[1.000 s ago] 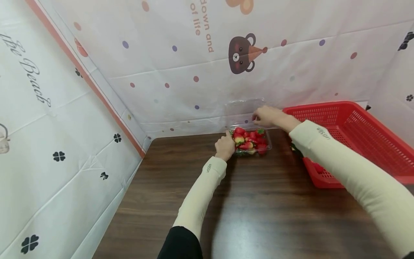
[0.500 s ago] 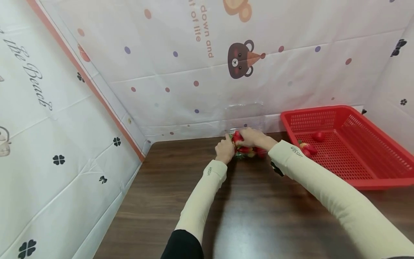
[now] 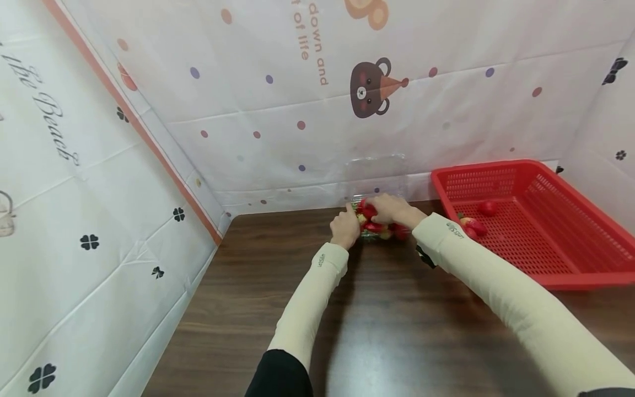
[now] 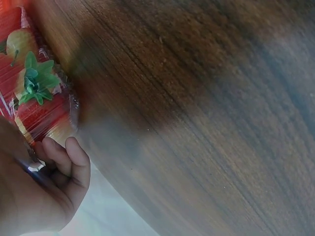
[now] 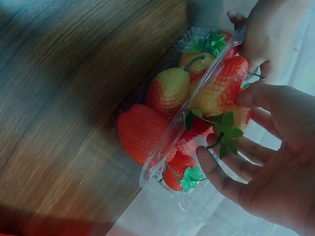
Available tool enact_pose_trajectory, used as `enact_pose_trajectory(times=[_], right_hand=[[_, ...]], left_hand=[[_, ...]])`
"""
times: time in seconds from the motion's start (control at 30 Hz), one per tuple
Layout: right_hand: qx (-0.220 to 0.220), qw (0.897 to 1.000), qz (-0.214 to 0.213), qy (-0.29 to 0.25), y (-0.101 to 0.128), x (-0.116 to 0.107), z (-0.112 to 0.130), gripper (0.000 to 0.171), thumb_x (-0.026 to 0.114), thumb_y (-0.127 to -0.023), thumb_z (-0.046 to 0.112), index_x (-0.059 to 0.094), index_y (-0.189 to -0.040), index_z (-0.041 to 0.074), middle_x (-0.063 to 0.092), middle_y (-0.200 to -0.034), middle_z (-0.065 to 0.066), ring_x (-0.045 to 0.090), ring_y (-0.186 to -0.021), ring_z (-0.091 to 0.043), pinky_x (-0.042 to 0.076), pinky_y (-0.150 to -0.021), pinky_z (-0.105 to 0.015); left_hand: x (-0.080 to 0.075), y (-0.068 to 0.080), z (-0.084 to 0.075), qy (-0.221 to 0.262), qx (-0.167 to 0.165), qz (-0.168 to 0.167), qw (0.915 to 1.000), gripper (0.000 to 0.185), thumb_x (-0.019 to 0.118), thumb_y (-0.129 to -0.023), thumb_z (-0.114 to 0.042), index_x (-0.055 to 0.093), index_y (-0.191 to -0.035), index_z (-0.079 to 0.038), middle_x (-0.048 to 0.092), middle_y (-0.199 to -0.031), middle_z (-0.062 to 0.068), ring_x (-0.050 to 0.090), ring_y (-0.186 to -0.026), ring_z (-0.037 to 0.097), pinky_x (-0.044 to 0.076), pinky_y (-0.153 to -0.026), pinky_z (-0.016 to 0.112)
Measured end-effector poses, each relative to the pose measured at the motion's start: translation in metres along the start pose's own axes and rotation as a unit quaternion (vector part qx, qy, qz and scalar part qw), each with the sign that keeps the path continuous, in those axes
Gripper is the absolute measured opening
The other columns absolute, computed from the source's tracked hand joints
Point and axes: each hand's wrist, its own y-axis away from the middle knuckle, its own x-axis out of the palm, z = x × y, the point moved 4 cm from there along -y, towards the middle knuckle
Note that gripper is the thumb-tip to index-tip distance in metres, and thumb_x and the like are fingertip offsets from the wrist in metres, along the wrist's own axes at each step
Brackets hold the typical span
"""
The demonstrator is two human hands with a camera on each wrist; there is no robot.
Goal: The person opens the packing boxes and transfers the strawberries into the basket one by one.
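A clear plastic clamshell box [image 5: 147, 172] of red and yellowish strawberries stands at the back of the table, its transparent lid [image 3: 376, 171] raised against the wall sheet. At the box's left side, my left hand [image 3: 344, 227] grips the rim with curled fingers; the exact hold is partly hidden. My right hand [image 3: 392, 211] reaches over the box from the right. In the right wrist view its thumb and index finger lie on either side of a strawberry [image 5: 221, 88], while the other fingers are loosely bent beside green leaves [image 5: 229, 135].
Right of the box stands a red perforated basket [image 3: 580, 278] holding a few strawberries [image 3: 473, 226] near its left side. A dark wood table [image 3: 238, 309] carries everything. Printed white sheets [image 3: 278, 154] hang behind and at the left.
My right hand has come down from above the box and leftward onto the strawberries, uncovering the basket's left side. It then stays nearly still. My left hand keeps its place at the rim.
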Motion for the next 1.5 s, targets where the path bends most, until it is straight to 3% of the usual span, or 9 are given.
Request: enact_pose_trajectory(times=[0.17, 0.3, 0.63, 0.8, 1.23, 1.5], right_hand=[[-0.003, 1.0, 0.0, -0.003, 0.0, -0.001, -0.001, 0.033, 0.071, -0.096, 0.024, 0.068, -0.123, 0.006, 0.071, -0.118, -0.019, 0.067, -0.112, -0.038, 0.054, -0.093, -0.059], [-0.001, 1.0, -0.001, 0.002, 0.008, -0.011, 0.004, 0.032, 0.07, -0.095, 0.017, 0.068, -0.124, 0.004, 0.071, -0.118, -0.02, 0.067, -0.112, -0.037, 0.054, -0.094, -0.057], [-0.034, 0.999, -0.019, 0.007, 0.019, -0.049, -0.002, 0.028, 0.074, -0.09, 0.004, 0.069, -0.117, -0.003, 0.072, -0.112, -0.022, 0.068, -0.105, -0.038, 0.057, -0.09, -0.049], [-0.017, 1.0, -0.009, -0.007, 0.03, -0.071, -0.006, 0.034, 0.074, -0.089, 0.001, 0.067, -0.121, -0.006, 0.071, -0.113, -0.025, 0.068, -0.106, -0.04, 0.057, -0.09, -0.048], [0.015, 0.997, -0.057, 0.046, 0.049, -0.121, -0.026, 0.042, 0.08, -0.084, 0.003, 0.065, -0.12, -0.009, 0.067, -0.119, -0.031, 0.066, -0.104, -0.042, 0.057, -0.091, -0.052], [0.047, 0.993, -0.076, 0.077, 0.062, -0.154, -0.038, 0.026, 0.076, -0.085, 0.011, 0.066, -0.102, -0.006, 0.069, -0.098, -0.026, 0.067, -0.085, -0.037, 0.058, -0.078, -0.051]], left_hand=[[0.0, 0.0, 0.0, 0.002, -0.006, 0.006, 1.0, 0.04, 0.046, -0.106, -0.02, 0.044, -0.145, -0.011, 0.075, -0.11, 0.013, 0.074, -0.094, 0.029, 0.061, -0.08, 0.043], [-0.002, 0.001, -0.002, 0.002, -0.005, 0.003, 1.0, 0.037, 0.046, -0.107, -0.02, 0.046, -0.143, -0.01, 0.074, -0.112, 0.014, 0.074, -0.097, 0.029, 0.06, -0.081, 0.043], [-0.009, 0.002, -0.001, -0.002, -0.019, -0.003, 0.9998, 0.033, 0.046, -0.106, -0.019, 0.048, -0.139, -0.012, 0.074, -0.115, 0.013, 0.074, -0.1, 0.029, 0.06, -0.083, 0.043], [-0.007, 0.0, -0.002, -0.002, -0.02, 0.006, 0.9998, 0.041, 0.047, -0.106, -0.02, 0.046, -0.146, -0.011, 0.074, -0.118, 0.012, 0.074, -0.102, 0.029, 0.06, -0.084, 0.043], [-0.006, -0.001, -0.005, -0.008, -0.017, 0.003, 0.9998, 0.039, 0.047, -0.106, -0.021, 0.047, -0.143, -0.009, 0.074, -0.117, 0.012, 0.074, -0.101, 0.028, 0.061, -0.084, 0.042], [-0.008, 0.003, -0.007, -0.017, -0.014, 0.012, 0.9997, 0.042, 0.047, -0.106, -0.021, 0.045, -0.146, -0.007, 0.073, -0.12, 0.012, 0.074, -0.104, 0.027, 0.06, -0.086, 0.042]])
